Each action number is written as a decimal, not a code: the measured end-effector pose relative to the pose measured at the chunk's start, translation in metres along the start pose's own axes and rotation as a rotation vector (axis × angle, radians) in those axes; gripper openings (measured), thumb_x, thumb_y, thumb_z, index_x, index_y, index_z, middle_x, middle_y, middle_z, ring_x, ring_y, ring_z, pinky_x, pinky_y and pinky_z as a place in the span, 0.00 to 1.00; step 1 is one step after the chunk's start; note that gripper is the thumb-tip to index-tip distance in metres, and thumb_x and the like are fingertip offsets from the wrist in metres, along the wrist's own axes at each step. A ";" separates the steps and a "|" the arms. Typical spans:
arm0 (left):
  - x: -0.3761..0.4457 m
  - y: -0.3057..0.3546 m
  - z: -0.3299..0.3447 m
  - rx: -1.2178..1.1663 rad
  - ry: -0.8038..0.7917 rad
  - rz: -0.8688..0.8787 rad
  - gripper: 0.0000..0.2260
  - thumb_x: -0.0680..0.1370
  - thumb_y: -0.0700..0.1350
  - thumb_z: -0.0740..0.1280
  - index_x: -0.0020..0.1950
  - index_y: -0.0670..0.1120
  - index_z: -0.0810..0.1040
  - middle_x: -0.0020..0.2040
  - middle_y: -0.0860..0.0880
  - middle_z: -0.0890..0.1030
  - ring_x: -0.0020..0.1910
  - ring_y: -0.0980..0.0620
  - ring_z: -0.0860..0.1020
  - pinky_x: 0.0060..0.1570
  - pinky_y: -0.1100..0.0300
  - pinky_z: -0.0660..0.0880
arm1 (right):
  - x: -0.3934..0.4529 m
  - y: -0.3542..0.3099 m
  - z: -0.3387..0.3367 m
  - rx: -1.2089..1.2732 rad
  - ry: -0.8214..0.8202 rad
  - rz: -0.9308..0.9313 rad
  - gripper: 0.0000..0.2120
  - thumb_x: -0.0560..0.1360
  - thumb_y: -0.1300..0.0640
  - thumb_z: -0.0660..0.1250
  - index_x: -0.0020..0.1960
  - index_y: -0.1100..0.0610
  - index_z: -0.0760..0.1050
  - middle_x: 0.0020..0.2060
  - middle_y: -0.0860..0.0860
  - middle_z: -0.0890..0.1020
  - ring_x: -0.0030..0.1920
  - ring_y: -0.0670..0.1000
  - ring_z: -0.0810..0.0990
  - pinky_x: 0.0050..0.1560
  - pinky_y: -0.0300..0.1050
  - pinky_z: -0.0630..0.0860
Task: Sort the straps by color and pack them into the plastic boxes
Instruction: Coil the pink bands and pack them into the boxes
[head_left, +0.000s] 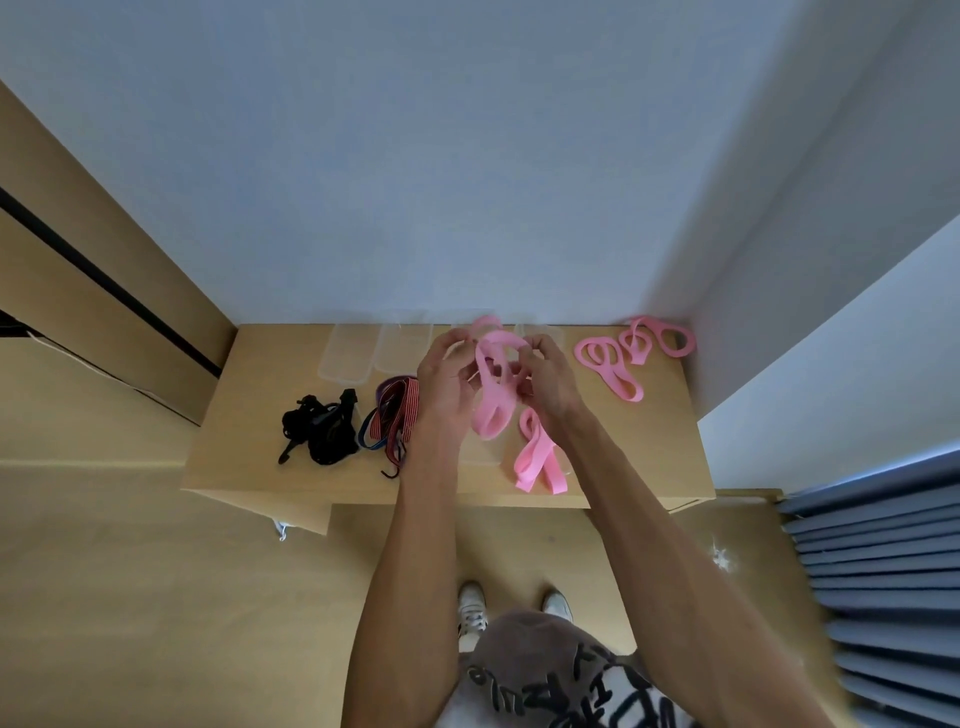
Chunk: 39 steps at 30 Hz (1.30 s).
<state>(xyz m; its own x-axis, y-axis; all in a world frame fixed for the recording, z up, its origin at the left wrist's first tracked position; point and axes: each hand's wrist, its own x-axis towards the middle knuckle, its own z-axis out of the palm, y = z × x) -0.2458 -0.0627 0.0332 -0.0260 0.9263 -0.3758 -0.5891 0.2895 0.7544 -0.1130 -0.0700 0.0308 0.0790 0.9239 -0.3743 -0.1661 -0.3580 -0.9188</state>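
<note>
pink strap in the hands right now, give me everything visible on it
The flat pink fabric strap is wide, matte and looks woven. It is held up above the light wooden table, looped and twisted into several folds. The left hand and right hand both pinch it near its upper loops; its lower loop hangs free between the wrists. No buckle or hardware shows.

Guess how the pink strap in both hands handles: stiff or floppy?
Likely floppy: the pink strap droops in loose loops between left hand and right hand. Probably light, since a fingertip hold carries it. Its hanging loops may snag.
</note>
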 end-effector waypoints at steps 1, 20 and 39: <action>0.000 -0.002 -0.002 0.008 -0.005 -0.002 0.17 0.73 0.24 0.64 0.52 0.44 0.80 0.44 0.45 0.84 0.42 0.46 0.81 0.38 0.57 0.79 | 0.001 0.001 -0.001 0.012 0.016 0.006 0.07 0.83 0.61 0.57 0.47 0.56 0.70 0.33 0.51 0.77 0.33 0.51 0.73 0.33 0.44 0.69; -0.008 -0.005 -0.010 0.317 -0.227 -0.027 0.03 0.75 0.38 0.69 0.42 0.40 0.80 0.47 0.42 0.86 0.50 0.42 0.84 0.57 0.47 0.80 | 0.011 -0.004 -0.029 0.321 0.238 0.224 0.13 0.78 0.69 0.59 0.42 0.60 0.80 0.28 0.50 0.75 0.30 0.48 0.68 0.35 0.42 0.62; 0.008 -0.009 -0.006 0.622 -0.159 -0.094 0.09 0.73 0.35 0.71 0.52 0.38 0.81 0.45 0.43 0.82 0.46 0.45 0.80 0.54 0.47 0.77 | 0.018 0.004 -0.027 0.065 0.166 0.120 0.08 0.80 0.67 0.60 0.48 0.63 0.78 0.34 0.54 0.79 0.31 0.49 0.75 0.34 0.42 0.73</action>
<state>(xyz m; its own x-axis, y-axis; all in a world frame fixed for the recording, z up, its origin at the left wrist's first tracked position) -0.2453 -0.0591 0.0201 0.1506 0.9008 -0.4074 -0.0034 0.4125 0.9109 -0.0856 -0.0584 0.0165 0.2147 0.8383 -0.5012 -0.2469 -0.4500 -0.8583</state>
